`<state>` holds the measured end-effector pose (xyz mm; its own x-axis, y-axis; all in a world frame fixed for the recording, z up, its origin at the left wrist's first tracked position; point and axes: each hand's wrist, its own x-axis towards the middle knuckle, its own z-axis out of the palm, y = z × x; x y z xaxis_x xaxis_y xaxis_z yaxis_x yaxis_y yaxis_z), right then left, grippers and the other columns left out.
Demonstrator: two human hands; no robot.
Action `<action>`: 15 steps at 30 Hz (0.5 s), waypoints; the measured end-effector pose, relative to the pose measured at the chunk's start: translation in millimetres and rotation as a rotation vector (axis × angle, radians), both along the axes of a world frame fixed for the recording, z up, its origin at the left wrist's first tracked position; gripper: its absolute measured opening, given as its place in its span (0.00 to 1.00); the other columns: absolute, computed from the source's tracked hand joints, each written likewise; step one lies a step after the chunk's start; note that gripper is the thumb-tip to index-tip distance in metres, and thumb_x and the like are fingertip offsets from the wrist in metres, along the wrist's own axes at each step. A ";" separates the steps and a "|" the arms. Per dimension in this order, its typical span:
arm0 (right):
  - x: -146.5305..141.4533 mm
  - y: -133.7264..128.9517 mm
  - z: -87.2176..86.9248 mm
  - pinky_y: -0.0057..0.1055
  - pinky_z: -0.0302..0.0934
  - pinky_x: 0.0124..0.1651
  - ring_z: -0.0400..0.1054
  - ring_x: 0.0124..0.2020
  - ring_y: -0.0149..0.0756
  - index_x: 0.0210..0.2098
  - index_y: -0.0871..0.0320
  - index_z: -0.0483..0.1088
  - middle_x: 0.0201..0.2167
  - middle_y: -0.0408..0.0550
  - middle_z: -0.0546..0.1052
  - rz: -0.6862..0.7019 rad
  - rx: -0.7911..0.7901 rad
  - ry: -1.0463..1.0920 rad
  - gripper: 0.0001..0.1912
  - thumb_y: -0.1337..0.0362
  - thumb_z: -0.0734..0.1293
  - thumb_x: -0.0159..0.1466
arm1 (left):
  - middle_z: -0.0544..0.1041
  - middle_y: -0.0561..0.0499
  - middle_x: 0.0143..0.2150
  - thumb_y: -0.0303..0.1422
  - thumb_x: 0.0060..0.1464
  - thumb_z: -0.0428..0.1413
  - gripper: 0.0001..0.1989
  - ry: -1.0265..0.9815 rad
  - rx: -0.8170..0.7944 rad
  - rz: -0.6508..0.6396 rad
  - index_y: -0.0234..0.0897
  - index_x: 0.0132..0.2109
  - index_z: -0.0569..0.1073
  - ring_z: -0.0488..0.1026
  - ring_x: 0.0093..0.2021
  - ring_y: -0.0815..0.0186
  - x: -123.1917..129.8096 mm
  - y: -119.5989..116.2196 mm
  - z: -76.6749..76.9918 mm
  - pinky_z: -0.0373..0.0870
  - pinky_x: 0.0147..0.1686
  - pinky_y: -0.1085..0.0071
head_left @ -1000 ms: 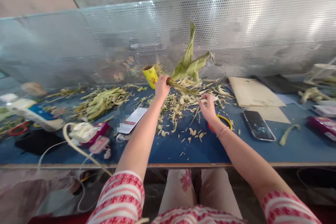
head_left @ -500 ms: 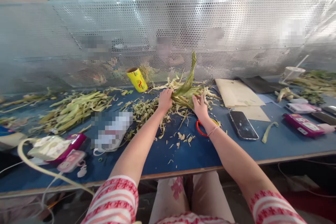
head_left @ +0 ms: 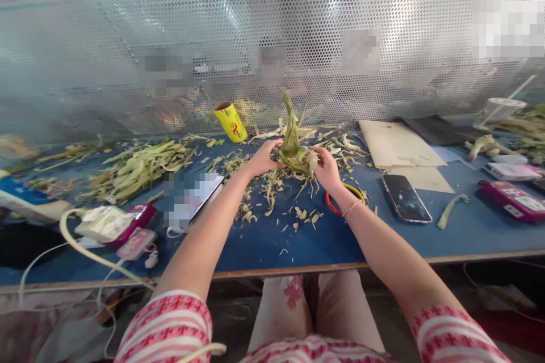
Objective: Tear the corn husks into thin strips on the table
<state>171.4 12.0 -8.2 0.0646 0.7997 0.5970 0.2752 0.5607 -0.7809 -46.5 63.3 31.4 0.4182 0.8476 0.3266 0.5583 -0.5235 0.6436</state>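
Observation:
A wilted green leafy plant (head_left: 291, 142) with pale roots at its right end stands over a heap of dry scraps, one folded leaf pointing up. My right hand (head_left: 327, 167) grips it at the root end, fingers curled around the pale roots. At its left side is my left hand (head_left: 263, 160), thumb and fingers apart in a C shape, the fingertips close to the leaves. Whether they touch the leaves I cannot make out. Under my right wrist lies a red and yellow ring (head_left: 330, 204) on the blue table.
Peeled stalks (head_left: 136, 167) lie in a pile on the left. A yellow tube (head_left: 230, 122) leans near the perforated metal screen (head_left: 238, 28). Phones, including a black one (head_left: 406, 197), cardboard (head_left: 395, 144), purple devices (head_left: 513, 200) and a cup (head_left: 502, 110) sit around the table.
The plant has turned, its raised leaf now more upright and farther left. My left hand has loosened from its closed hold, and my right fingers have closed around the root end. The view has shifted slightly.

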 end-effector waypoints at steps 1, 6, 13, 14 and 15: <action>-1.7 -1.9 -0.2 0.36 0.69 0.42 0.71 0.39 0.38 0.44 0.56 0.70 0.41 0.52 0.74 0.017 0.024 -0.018 0.15 0.62 0.63 0.58 | 0.70 0.42 0.56 0.35 0.40 0.66 0.30 -0.023 0.010 0.005 0.38 0.53 0.70 0.70 0.53 0.53 2.8 -6.5 0.9 0.71 0.48 0.60; -6.4 -12.3 3.7 0.35 0.68 0.41 0.71 0.38 0.38 0.42 0.55 0.73 0.41 0.51 0.76 0.055 0.059 -0.105 0.13 0.63 0.62 0.59 | 0.79 0.48 0.38 0.26 0.46 0.58 0.06 -0.256 0.078 0.178 0.36 0.35 0.75 0.75 0.39 0.60 18.0 -24.5 -5.9 0.73 0.42 0.64; -3.6 -18.3 12.7 0.36 0.64 0.35 0.66 0.27 0.38 0.23 0.54 0.64 0.22 0.46 0.72 -0.169 -0.060 -0.107 0.13 0.55 0.61 0.60 | 0.79 0.50 0.33 0.31 0.46 0.58 0.04 -0.304 0.132 0.183 0.36 0.30 0.76 0.75 0.36 0.61 3.9 -30.8 -8.7 0.71 0.38 0.67; -3.8 -18.2 12.6 0.36 0.64 0.34 0.65 0.26 0.37 0.22 0.54 0.63 0.21 0.45 0.71 -0.168 -0.084 -0.088 0.14 0.54 0.61 0.60 | 0.79 0.50 0.32 0.33 0.46 0.59 0.05 -0.301 0.125 0.175 0.36 0.30 0.76 0.75 0.35 0.61 0.6 -31.9 -8.6 0.71 0.38 0.66; -4.2 -17.9 12.3 0.35 0.63 0.33 0.65 0.25 0.37 0.22 0.53 0.62 0.20 0.44 0.71 -0.155 -0.099 -0.063 0.14 0.53 0.62 0.59 | 0.79 0.50 0.32 0.36 0.46 0.59 0.07 -0.299 0.117 0.166 0.36 0.30 0.76 0.74 0.35 0.61 -2.6 -32.9 -8.7 0.71 0.38 0.66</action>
<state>167.2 -5.9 4.1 0.1562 0.8384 0.5222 0.4022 0.4289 -0.8088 -49.0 30.3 22.6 0.1493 0.8458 0.5123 0.4378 -0.5211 0.7327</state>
